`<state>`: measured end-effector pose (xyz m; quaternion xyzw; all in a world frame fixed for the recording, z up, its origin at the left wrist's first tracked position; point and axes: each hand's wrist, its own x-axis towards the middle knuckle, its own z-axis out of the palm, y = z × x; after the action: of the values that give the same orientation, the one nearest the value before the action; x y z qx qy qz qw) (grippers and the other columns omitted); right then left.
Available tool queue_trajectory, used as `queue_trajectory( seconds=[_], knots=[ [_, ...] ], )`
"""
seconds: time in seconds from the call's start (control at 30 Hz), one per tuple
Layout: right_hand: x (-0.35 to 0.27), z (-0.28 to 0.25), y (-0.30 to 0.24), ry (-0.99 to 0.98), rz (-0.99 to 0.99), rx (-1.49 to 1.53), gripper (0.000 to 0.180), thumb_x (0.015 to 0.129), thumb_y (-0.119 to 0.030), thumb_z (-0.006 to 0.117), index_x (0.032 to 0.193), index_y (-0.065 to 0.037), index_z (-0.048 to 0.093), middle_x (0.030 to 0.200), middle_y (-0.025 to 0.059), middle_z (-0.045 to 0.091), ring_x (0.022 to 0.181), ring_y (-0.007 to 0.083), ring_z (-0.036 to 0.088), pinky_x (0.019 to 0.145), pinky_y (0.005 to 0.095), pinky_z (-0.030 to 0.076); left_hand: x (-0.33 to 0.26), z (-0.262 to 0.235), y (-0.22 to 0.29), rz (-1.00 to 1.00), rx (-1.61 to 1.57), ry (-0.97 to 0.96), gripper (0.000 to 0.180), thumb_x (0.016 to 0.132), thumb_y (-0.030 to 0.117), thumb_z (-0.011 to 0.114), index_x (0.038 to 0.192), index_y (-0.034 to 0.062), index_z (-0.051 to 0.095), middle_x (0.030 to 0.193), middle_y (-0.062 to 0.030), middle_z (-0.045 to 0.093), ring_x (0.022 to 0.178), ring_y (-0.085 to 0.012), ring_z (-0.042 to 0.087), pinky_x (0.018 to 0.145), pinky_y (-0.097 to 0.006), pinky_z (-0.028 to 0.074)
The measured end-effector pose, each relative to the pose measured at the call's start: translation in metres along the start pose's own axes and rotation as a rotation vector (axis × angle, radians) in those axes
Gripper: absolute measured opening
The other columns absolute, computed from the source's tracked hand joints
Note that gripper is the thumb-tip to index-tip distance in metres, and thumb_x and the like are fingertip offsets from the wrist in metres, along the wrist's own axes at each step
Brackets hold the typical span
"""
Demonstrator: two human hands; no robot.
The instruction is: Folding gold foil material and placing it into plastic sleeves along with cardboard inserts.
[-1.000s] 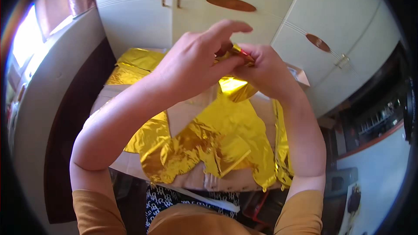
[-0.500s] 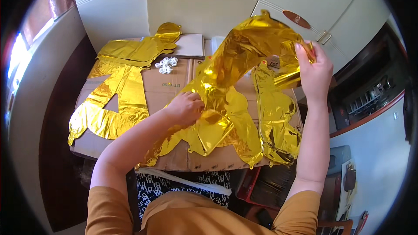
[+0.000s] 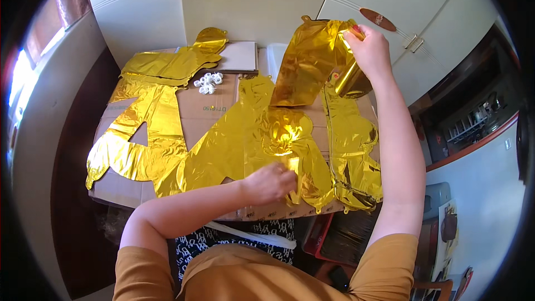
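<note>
My right hand (image 3: 369, 50) is raised, its fingers closed on the upper edge of a flat, uninflated gold foil balloon (image 3: 309, 64). The foil hangs in a loose sheet, with a rolled fold below my wrist. Lower down, my left hand (image 3: 271, 183) has its fingers curled at a narrow folded strip of gold foil near the front edge; the fingertips are partly hidden. Under both hands lies a flat gold foil balloon (image 3: 223, 153) with wide slanting sides. Another foil balloon (image 3: 351, 139) lies to the right, and an A-shaped one (image 3: 159, 117) to the left.
The balloons lie on a cardboard sheet (image 3: 192, 108) over a table. White ribbon rolls (image 3: 208, 83), a white-topped flat board (image 3: 238, 58) and a folded gold balloon (image 3: 167, 64) sit toward the back. Pale cabinets (image 3: 251, 8) stand behind; a red-rimmed box (image 3: 317, 237) is below the right front edge.
My right hand has moved left and up, drawing the lifted balloon with it. My left hand has shifted right and nearer to me, uncovering more of the balloon lying beneath.
</note>
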<state>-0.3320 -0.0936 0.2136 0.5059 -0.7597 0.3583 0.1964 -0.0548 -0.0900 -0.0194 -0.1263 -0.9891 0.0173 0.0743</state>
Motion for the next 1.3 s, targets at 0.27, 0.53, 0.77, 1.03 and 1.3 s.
queue_trajectory(
  seconds=[0.27, 0.53, 0.77, 1.03, 1.3],
  knots=[
    [-0.01, -0.006, -0.028, -0.024, -0.082, -0.091, 0.026, 0.086, -0.026, 0.066, 0.096, -0.003, 0.07, 0.077, 0.0217, 0.068, 0.075, 0.0394, 0.068, 0.069, 0.0471, 0.053, 0.008, -0.017, 0.011, 0.115, 0.024, 0.184, 0.058, 0.089, 0.021, 0.056, 0.146, 0.0145, 0.045, 0.119, -0.0101, 0.057, 0.11, -0.0234, 0.058, 0.075, -0.038, 0.049],
    [0.043, -0.014, -0.034, -0.113, -0.012, -0.101, 0.037, 0.086, -0.031, 0.067, 0.103, 0.001, 0.071, 0.081, 0.0169, 0.072, 0.075, 0.028, 0.069, 0.074, 0.0389, 0.053, 0.008, -0.011, -0.011, -0.232, 0.019, 0.431, 0.036, 0.07, 0.023, 0.067, 0.103, 0.0115, 0.057, 0.092, -0.0053, 0.053, 0.089, -0.0249, 0.055, 0.083, -0.042, 0.041],
    [0.016, -0.004, -0.052, -0.112, -0.074, -0.06, 0.042, 0.088, -0.028, 0.07, 0.113, 0.005, 0.069, 0.097, 0.0207, 0.074, 0.087, 0.0268, 0.072, 0.081, 0.035, 0.053, 0.038, -0.007, 0.016, -0.243, -0.389, 0.624, 0.047, 0.082, 0.025, 0.07, 0.126, 0.0114, 0.056, 0.111, -0.0111, 0.062, 0.092, -0.0301, 0.061, 0.081, -0.043, 0.045],
    [0.003, 0.008, -0.044, -0.212, -0.043, -0.018, 0.043, 0.086, -0.029, 0.071, 0.113, 0.004, 0.069, 0.09, 0.0183, 0.074, 0.08, 0.0238, 0.071, 0.078, 0.0347, 0.053, 0.029, -0.001, 0.008, 0.11, -0.457, 0.397, 0.051, 0.091, 0.026, 0.063, 0.139, 0.0134, 0.054, 0.145, -0.0164, 0.048, 0.106, -0.0386, 0.062, 0.095, -0.052, 0.048],
    [0.026, -0.017, -0.055, 0.049, -0.185, 0.069, 0.028, 0.086, -0.026, 0.066, 0.096, -0.002, 0.072, 0.075, 0.0207, 0.069, 0.07, 0.0358, 0.068, 0.067, 0.0445, 0.053, -0.066, -0.005, -0.011, -0.516, -0.244, 0.204, 0.065, 0.087, 0.046, 0.069, 0.139, 0.0101, 0.053, 0.144, -0.0198, 0.048, 0.136, -0.0431, 0.042, 0.116, -0.057, 0.029]
  ],
)
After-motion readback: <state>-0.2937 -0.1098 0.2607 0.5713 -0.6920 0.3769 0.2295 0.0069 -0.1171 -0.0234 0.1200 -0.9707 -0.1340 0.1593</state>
